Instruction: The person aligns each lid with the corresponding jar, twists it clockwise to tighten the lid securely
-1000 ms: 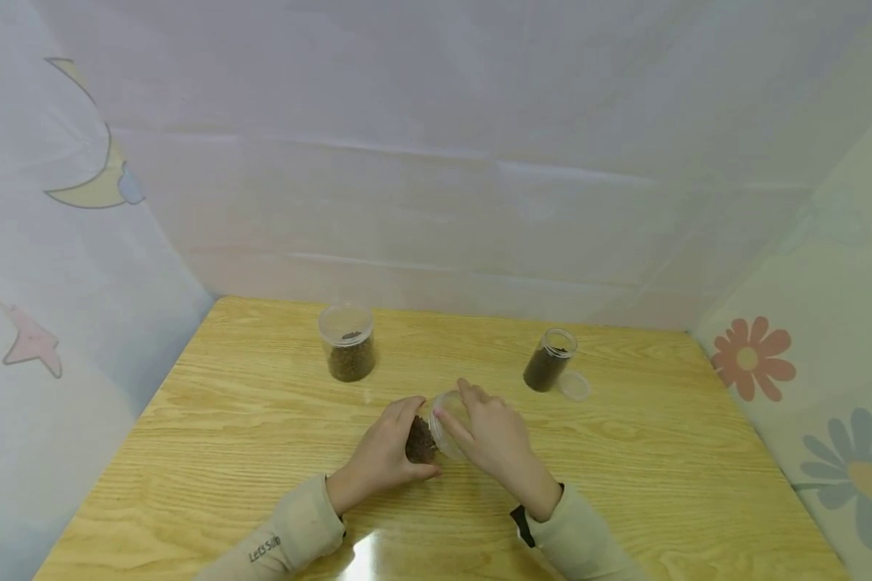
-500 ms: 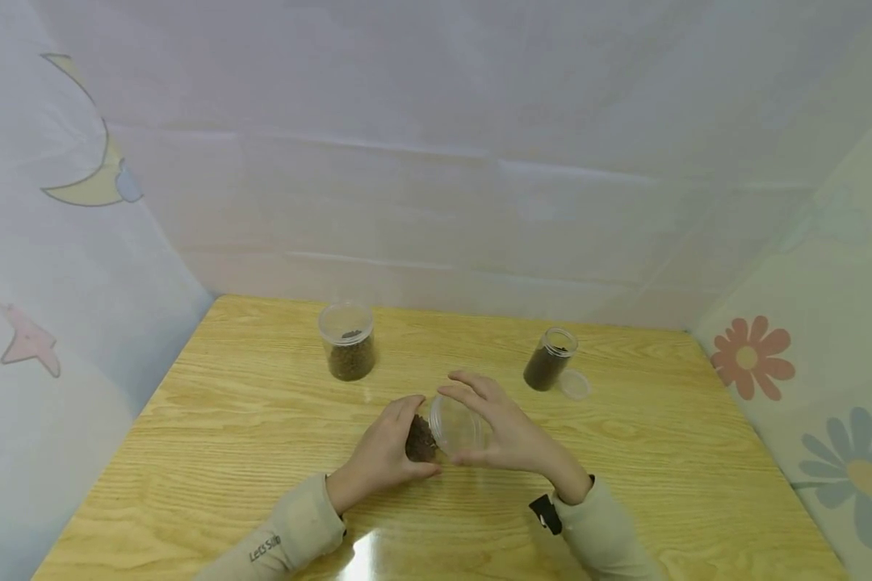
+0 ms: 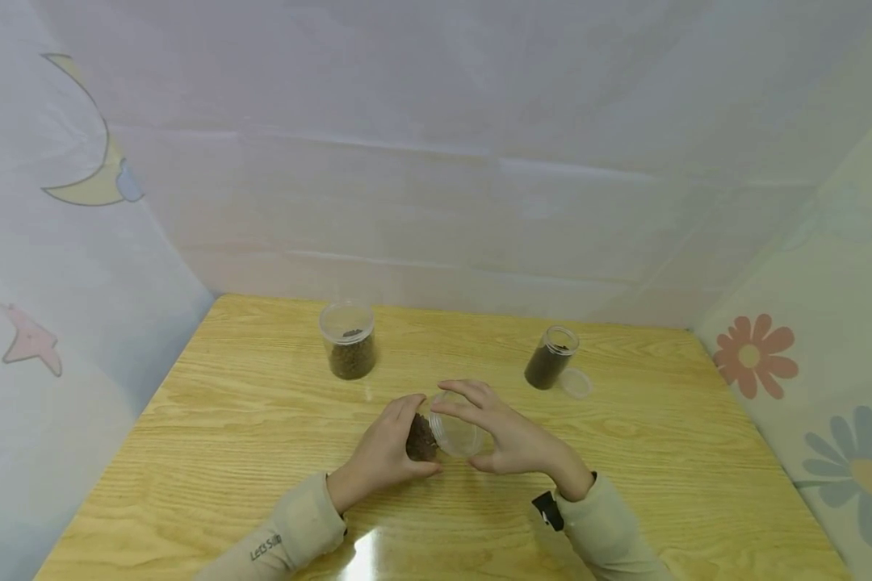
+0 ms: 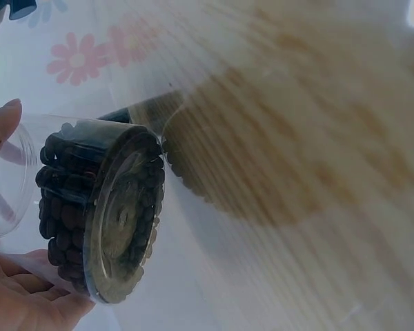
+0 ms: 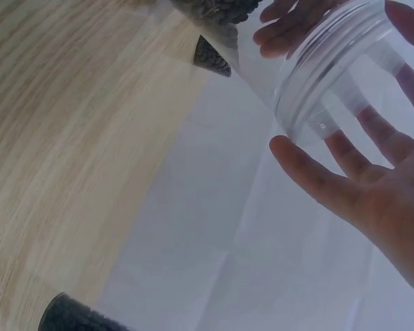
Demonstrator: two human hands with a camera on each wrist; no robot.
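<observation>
A person's left hand (image 3: 381, 452) has its grip curved around a clear plastic jar (image 4: 65, 200) of dark pellets, which tips sideways at the near middle of the wood-grain worktop (image 3: 262, 436). The right hand's (image 3: 512, 440) grip, fingers fanned, curls about the ridged clear rim (image 5: 328, 62). Farther back, an upright pot of brown granules (image 3: 352, 355) stands left, a slim canister (image 3: 548, 363) right, a small round lid (image 3: 575, 384) just beside it
</observation>
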